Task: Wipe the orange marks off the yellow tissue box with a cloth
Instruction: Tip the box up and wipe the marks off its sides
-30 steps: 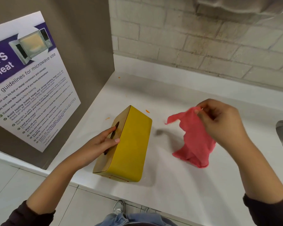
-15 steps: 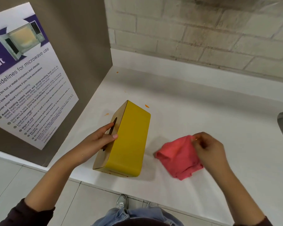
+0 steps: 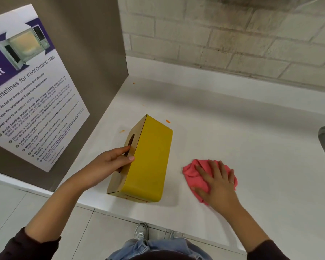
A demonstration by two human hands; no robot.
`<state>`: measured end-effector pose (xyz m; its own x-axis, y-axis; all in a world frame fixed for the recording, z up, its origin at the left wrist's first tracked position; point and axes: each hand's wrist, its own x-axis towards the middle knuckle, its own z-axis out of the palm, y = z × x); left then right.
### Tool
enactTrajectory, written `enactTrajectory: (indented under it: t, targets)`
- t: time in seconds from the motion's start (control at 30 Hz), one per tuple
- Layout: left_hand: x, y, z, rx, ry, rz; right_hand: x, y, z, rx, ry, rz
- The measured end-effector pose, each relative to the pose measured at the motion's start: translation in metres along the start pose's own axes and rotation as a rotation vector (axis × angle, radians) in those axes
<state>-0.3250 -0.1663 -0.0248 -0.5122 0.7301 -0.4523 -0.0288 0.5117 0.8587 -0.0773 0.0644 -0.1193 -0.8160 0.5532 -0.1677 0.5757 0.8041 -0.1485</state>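
Tissue box: L hand grips; R hand presses cloth.

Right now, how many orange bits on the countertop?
3 orange bits: one at the back corner, one behind the yellow tissue box, one left of it. Others may hide under box or pink cloth.

- The left grip comes in from the lower left on a bare forearm with a dark sleeve near the elbow. It holds the yellow tissue box, fingers at the slotted face and thumb on the edge.
- The right grip lies palm-down with straight, spread fingers, pressing the cloth.
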Motion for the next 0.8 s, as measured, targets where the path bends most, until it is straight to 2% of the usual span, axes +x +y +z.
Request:
enactTrajectory:
  t: [0.17,0.23,0.33,0.43,0.57,0.73,0.8]
  targets:
    - [-0.007,0.003,-0.004,0.025,-0.025,0.034,0.006,0.007,0.016,0.047,-0.035,-0.012]
    - [-0.007,0.001,-0.005,0.026,-0.024,0.037,0.007,0.010,0.013,0.142,-0.048,0.004]
    - [-0.006,0.000,-0.004,0.013,-0.023,0.042,0.007,0.017,-0.001,0.400,0.098,0.063]
    - [-0.005,0.000,-0.002,0.010,-0.010,0.045,0.010,0.024,-0.011,0.311,0.209,0.080]
    - [-0.005,0.001,0.000,0.012,-0.002,0.042,0.025,0.023,-0.015,0.185,0.207,0.061]
    - [-0.008,0.006,0.001,0.010,0.007,0.041,0.044,0.020,-0.018,0.186,0.280,0.034]
    - [-0.010,0.006,0.000,0.008,0.007,0.040,0.053,0.024,-0.026,0.265,0.317,0.112]
